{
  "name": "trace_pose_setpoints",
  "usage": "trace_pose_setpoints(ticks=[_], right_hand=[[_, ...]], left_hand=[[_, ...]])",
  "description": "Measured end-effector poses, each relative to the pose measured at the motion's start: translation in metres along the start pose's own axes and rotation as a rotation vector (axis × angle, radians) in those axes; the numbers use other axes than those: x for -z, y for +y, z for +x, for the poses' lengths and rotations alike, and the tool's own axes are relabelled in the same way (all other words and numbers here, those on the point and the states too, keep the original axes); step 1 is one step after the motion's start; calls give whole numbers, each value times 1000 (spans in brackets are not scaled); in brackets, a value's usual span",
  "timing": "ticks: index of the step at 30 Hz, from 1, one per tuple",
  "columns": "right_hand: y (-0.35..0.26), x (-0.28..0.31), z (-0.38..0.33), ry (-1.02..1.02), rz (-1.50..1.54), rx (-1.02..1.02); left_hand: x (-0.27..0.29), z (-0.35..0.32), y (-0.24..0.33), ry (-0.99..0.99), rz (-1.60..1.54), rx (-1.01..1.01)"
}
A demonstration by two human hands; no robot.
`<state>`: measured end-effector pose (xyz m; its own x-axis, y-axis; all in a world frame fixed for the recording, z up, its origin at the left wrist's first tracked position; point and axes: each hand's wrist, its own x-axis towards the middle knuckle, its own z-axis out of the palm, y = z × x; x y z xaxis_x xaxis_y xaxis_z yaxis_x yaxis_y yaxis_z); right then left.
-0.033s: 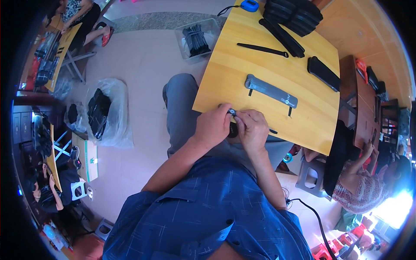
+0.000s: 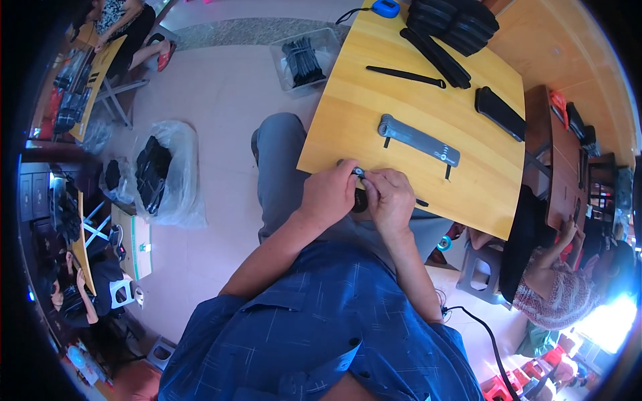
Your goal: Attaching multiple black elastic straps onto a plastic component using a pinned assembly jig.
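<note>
My left hand (image 2: pixel 328 197) and my right hand (image 2: pixel 390 200) are pressed together at the near edge of a yellow wooden table (image 2: pixel 348 113). Between their fingertips they pinch a small black part with a shiny tip (image 2: pixel 359 172); most of it is hidden by the fingers. A dark round piece shows just below, between the two hands. Just beyond the hands a long grey flat bar (image 2: pixel 418 140) lies on the table, with thin black strips sticking out from under it.
Farther back on the table lie a thin black strap (image 2: pixel 404 77), a stack of black pieces (image 2: pixel 455 23), a black flat block (image 2: pixel 500 113) and a blue tape measure (image 2: pixel 386 8). A clear bin of black parts (image 2: pixel 304 60) and plastic bags (image 2: pixel 160 174) stand on the floor at left. Another person (image 2: pixel 555 281) sits at right.
</note>
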<state>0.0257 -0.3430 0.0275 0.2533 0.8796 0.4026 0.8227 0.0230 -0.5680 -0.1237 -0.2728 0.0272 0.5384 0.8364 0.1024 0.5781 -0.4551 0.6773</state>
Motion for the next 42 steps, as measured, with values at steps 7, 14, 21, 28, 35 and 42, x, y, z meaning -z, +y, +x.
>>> trace_pose_setpoints(ticks=[7,14,21,28,35,42], right_hand=[[0,-1,3,5,-10,28],[-1,0,4,-6,1,15],[-1,2,8,-17,20,1],[0,2,8,-35,30,-8],[2,1,7,-27,32,2],[5,-2,6,-12,42,12]], left_hand=[[-1,1,-4,26,-23,16],[6,2,-1,-38,9,161],[6,3,-1,17,12,112],[5,6,-6,46,12,84],[9,9,-13,123,1,11],[11,12,-19,170,-59,-35]])
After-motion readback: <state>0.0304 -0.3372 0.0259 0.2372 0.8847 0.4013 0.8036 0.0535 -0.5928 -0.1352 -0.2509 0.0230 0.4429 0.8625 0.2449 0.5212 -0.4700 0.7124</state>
